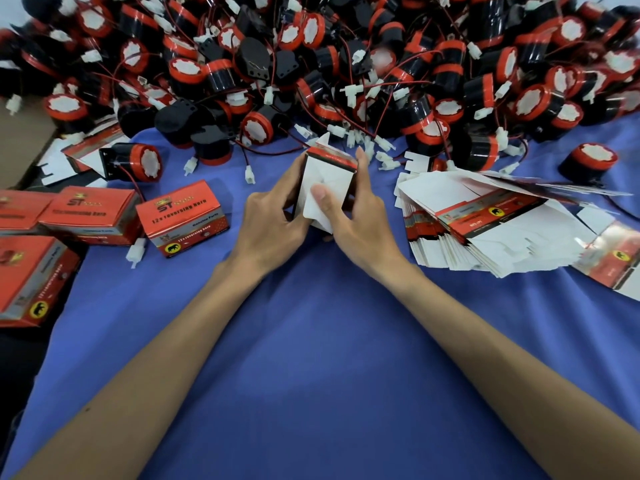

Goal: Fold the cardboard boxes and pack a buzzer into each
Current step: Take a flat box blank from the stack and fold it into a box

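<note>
A half-folded cardboard box, white inside with a red and black printed rim, stood just above the middle of the blue cloth-covered table, held off the cloth between both hands; the left hand curled its fingers round the box's nine o'clock side, and the right hand gripped the three o'clock side, its thumb pressing flat on a white flap, one finger reaching up along the far edge; how the hidden fingers lay behind the box I cannot tell. At twelve o'clock from the box lay a deep heap of black cylindrical buzzers with red rims, white faces and thin wires ending in white plugs; one such buzzer lay apart at ten o'clock. At three o'clock a fanned stack of flat, unfolded white and red box blanks rested on the cloth; at nine o'clock several closed red printed boxes sat near one another by the table's edge.
</note>
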### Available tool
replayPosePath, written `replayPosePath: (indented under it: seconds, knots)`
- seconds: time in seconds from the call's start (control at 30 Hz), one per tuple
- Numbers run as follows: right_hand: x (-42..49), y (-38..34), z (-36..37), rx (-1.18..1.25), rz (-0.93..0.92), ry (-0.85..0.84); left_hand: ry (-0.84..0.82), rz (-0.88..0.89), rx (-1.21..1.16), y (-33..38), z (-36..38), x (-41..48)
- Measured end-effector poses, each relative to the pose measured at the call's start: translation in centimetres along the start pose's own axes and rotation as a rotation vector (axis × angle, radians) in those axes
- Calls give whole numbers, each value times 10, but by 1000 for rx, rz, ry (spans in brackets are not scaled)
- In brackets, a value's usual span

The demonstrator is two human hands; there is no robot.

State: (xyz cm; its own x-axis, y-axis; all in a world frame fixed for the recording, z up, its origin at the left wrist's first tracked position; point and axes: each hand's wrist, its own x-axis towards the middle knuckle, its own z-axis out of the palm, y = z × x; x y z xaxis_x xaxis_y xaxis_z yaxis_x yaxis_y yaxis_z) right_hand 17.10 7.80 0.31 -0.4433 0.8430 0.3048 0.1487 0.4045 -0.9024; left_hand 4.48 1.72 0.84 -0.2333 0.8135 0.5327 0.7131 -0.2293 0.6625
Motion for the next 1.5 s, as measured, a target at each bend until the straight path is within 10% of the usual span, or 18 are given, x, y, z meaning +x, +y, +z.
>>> replayPosePath:
  seconds: [1.5]
  knots:
    - [54,15,13,-65,-59,109,-54,-166,-251,-19,15,48]
